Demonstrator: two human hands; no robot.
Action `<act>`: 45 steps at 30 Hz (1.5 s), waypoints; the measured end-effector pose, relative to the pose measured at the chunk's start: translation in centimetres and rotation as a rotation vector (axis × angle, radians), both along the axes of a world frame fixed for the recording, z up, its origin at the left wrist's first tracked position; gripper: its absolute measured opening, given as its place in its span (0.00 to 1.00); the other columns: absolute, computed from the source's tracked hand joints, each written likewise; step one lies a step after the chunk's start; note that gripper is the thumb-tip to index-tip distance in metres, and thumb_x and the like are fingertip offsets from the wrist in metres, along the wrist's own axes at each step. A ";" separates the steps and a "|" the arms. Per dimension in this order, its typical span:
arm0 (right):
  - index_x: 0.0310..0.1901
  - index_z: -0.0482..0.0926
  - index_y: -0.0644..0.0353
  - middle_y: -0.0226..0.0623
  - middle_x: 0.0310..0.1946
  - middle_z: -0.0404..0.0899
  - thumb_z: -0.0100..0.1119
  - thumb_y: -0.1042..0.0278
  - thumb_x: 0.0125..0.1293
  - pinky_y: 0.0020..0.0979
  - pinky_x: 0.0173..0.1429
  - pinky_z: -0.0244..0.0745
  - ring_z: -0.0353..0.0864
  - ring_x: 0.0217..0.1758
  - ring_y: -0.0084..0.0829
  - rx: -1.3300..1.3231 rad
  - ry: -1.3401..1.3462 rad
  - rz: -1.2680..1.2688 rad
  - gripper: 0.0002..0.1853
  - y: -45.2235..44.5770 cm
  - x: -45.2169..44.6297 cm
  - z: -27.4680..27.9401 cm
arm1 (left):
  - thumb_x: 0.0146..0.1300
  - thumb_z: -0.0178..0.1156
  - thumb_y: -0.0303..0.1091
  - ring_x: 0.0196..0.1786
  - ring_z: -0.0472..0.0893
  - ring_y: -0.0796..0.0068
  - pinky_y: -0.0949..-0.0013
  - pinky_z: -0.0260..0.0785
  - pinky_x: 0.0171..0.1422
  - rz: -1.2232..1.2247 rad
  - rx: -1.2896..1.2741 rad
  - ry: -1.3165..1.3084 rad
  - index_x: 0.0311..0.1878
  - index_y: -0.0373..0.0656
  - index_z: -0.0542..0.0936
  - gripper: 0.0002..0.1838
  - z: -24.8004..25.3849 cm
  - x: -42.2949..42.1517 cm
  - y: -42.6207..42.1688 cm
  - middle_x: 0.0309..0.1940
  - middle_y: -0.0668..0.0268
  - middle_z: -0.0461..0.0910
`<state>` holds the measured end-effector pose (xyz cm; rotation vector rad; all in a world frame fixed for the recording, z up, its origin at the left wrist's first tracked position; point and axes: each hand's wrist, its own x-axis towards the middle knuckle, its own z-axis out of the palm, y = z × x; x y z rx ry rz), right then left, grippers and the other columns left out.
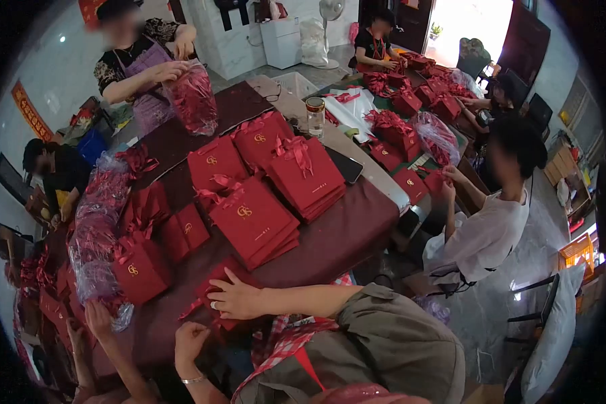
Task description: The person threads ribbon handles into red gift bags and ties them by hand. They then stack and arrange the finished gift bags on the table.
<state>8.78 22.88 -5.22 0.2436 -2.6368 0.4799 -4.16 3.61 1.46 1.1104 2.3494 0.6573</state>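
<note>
My right hand (239,296), with a ring on one finger, lies with its fingers spread on a small red paper bag (225,273) at the table's near edge. To the left of that bag is my left hand (192,342), a bracelet on its wrist. Its fingers are curled in, and whatever is in them, if anything, is hidden. A red ribbon (194,310) extends from the bag just above this hand. Beyond my hands, stacks of red bags (254,219) with gold print and ribbon handles lie on the dark red cloth (316,259).
Plastic-wrapped red bundles (101,222) line the table's left side. A person (148,81) across the table handles a wrapped bundle (194,101). A co-worker's hands (97,320) are at lower left. A glass jar (315,116) and a phone (345,165) sit behind the stacks.
</note>
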 end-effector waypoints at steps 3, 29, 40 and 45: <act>0.51 0.76 0.56 0.38 0.60 0.69 0.55 0.51 0.62 0.72 0.65 0.42 0.54 0.70 0.49 0.003 -0.005 0.001 0.20 0.2 0.2 0.0 | 0.46 0.68 0.27 0.30 0.79 0.63 0.65 0.71 0.36 0.018 0.043 0.044 0.31 0.36 0.81 0.08 -0.1 0.3 0.1 0.26 0.56 0.78; 0.45 0.78 0.55 0.35 0.57 0.70 0.62 0.57 0.56 0.62 0.67 0.51 0.58 0.68 0.45 -0.014 -0.030 0.002 0.17 0.6 0.6 2.3 | 0.52 0.63 0.31 0.41 0.77 0.56 0.59 0.69 0.48 -0.046 0.292 0.222 0.33 0.41 0.81 0.06 -0.3 3.9 2.0 0.32 0.60 0.78; 0.54 0.70 0.63 0.45 0.61 0.62 0.68 0.62 0.53 0.59 0.67 0.55 0.54 0.69 0.51 -0.194 0.014 0.078 0.28 1.6 0.3 1.7 | 0.53 0.64 0.31 0.38 0.78 0.57 0.59 0.70 0.43 0.081 0.191 0.275 0.30 0.41 0.80 0.05 -1.2 1.6 -0.5 0.30 0.60 0.78; 0.55 0.67 0.72 0.50 0.61 0.62 0.68 0.58 0.53 0.49 0.68 0.56 0.56 0.67 0.54 -0.218 0.038 0.029 0.33 1.4 0.2 2.1 | 0.52 0.63 0.34 0.38 0.78 0.59 0.60 0.71 0.42 0.129 0.166 0.277 0.28 0.45 0.80 0.04 -0.9 0.7 -2.6 0.29 0.64 0.78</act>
